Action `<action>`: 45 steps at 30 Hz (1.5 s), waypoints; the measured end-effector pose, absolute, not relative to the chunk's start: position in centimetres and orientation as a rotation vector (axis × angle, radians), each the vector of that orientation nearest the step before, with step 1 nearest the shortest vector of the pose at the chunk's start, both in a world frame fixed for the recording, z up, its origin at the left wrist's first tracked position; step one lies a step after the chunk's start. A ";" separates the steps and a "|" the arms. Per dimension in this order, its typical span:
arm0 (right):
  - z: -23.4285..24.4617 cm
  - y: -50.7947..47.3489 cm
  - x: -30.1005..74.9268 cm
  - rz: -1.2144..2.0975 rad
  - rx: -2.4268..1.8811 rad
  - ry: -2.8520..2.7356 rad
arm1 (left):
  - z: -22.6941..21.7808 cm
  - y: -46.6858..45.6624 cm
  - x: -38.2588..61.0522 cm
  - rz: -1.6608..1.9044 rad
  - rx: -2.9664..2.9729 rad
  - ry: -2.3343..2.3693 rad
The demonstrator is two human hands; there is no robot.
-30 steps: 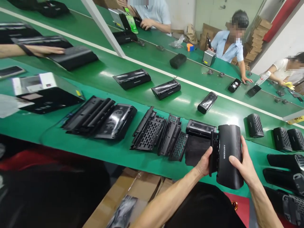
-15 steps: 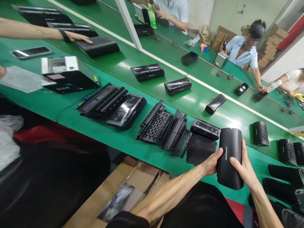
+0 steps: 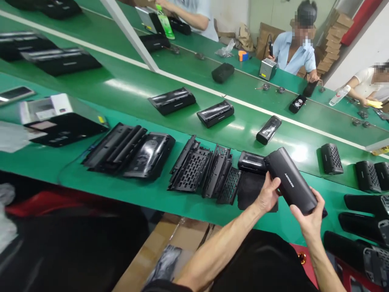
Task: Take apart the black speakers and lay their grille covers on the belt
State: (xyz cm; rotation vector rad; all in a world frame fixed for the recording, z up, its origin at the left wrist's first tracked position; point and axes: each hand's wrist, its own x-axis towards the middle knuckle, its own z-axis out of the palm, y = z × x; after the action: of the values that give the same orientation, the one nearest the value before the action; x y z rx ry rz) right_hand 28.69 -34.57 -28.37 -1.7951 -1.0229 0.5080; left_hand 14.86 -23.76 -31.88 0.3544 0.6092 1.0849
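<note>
- The black housing [image 3: 292, 181] is held above the tabletop [image 3: 326, 194], between 3 and 4 o'clock from the middle of the view; its upper end leans toward 11 o'clock, its lower end toward 5.
- The left hand [image 3: 268, 193] has its grip on the near side of the upper half, thumb showing; its other fingers are mostly hidden beneath.
- The right hand [image 3: 310, 211] grips the lower end, thumb and part of the fingers in sight; a dark piece pokes out beyond them, too obscured to identify.
- White lettering on the housing is small and slanted; the underside cannot be seen.
- At 10 o'clock from the housing, a glossy speaker [image 3: 251, 161] lies partly covered by it.
- Toward 9 o'clock, the left hand hides part of a black pad [image 3: 249, 190]; farther that way, perforated grilles [image 3: 190, 170] overlap, so their number is unclear.
- Between 3 and 4 o'clock, more housings [image 3: 349, 247] are cut off by the right edge.
- At 9 o'clock in the view, a phone [image 3: 13, 95] is cropped by the frame.
- Toward 12 o'clock, a co-worker's sleeve [image 3: 197, 14] is cut by the top edge.
</note>
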 end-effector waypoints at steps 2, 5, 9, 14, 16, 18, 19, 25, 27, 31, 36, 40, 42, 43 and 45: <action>-27.5 -34.9 30.4 0.630 -1.742 -1.050 | -31.4 -21.3 11.9 1.050 0.567 0.665; -26.4 -36.1 32.4 0.817 -1.676 -1.111 | -29.5 -17.7 7.7 0.905 1.032 0.642; -25.9 -36.5 33.7 0.952 -1.633 -1.174 | -27.5 -16.2 5.8 0.691 1.348 0.553; -26.2 -35.9 35.6 0.986 -1.593 -1.162 | -29.3 -19.8 8.3 0.887 1.047 0.604; -27.1 -35.7 35.0 0.994 -1.534 -1.119 | -30.8 -22.3 10.3 0.949 0.747 0.562; -28.0 -35.4 33.5 0.971 -1.588 -1.110 | -32.2 -24.9 12.2 0.912 0.509 0.511; -28.2 -35.1 32.8 0.961 -1.645 -1.125 | -32.8 -25.9 12.8 0.821 0.454 0.483; -25.2 -34.1 33.6 0.793 -1.840 -1.507 | -33.2 -24.8 9.8 0.678 0.715 0.707; -24.1 -34.1 34.4 0.705 -1.961 -1.798 | -32.3 -23.6 8.5 0.688 0.901 0.712; -24.0 -34.8 35.1 0.807 -1.951 -2.095 | -31.6 -24.5 8.1 0.533 1.111 0.814; -25.8 -38.6 36.2 1.163 -1.836 -1.550 | -33.4 -28.3 6.3 0.641 0.992 0.896; -27.3 -41.8 35.3 1.373 -1.746 -1.127 | -34.0 -29.2 4.2 0.518 0.942 0.847; -27.7 -42.6 34.6 1.373 -1.749 -1.081 | -33.8 -29.4 3.9 0.466 0.937 0.836; -27.9 -42.7 34.3 1.373 -1.755 -1.070 | -33.7 -29.5 4.0 0.461 0.942 0.849; -28.0 -42.7 34.1 1.387 -1.763 -1.033 | -33.6 -29.7 4.3 0.473 0.960 0.896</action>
State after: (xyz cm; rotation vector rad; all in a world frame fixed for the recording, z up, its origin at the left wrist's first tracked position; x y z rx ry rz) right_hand 34.12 -42.72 -28.04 -1.7632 -1.0327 1.3868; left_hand 4.33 -29.73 -33.59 0.9600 0.8959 0.4733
